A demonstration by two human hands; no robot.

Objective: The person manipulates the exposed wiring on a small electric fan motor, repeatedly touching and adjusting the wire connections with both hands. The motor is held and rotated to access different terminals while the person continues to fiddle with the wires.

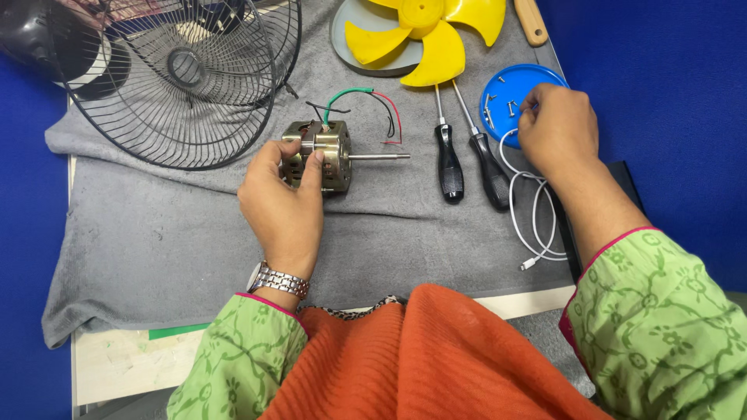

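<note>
So the fan motor point(317, 155) was sitting on the grey towel point(156, 241) spread over the desk point(117, 362), just below the wire fan guard point(194, 78). It was steadied by the left hand point(282, 204), with the thumb and fingers closed around the brass-coloured housing at its rear end. The right hand point(556, 128) was over at the blue lid point(510, 97), fingertips pinched together down among the small screws point(498, 105). Whether a screw was actually caught couldn't be told, since the fingertips were hidden by the back of the hand.

For doing this bit well, probably: the motor should be kept pinned flat so it can't roll on the towel, and screws are best lifted one at a time, because a dropped one would likely be lost in the towel's pile.

Orientation: the motor was laid on its side, long axis running left to right across the desk. The steel shaft point(379, 157) was pointed right, toward the two black-handled screwdrivers point(467, 159), with a gap left between them. The green, red and black wires point(366, 109) were sticking up from the top of the housing, away from the person.

Also around: the yellow fan blade point(432, 35) was at the top of the towel, and a white cable point(537, 210) was looped under the right wrist.
</note>
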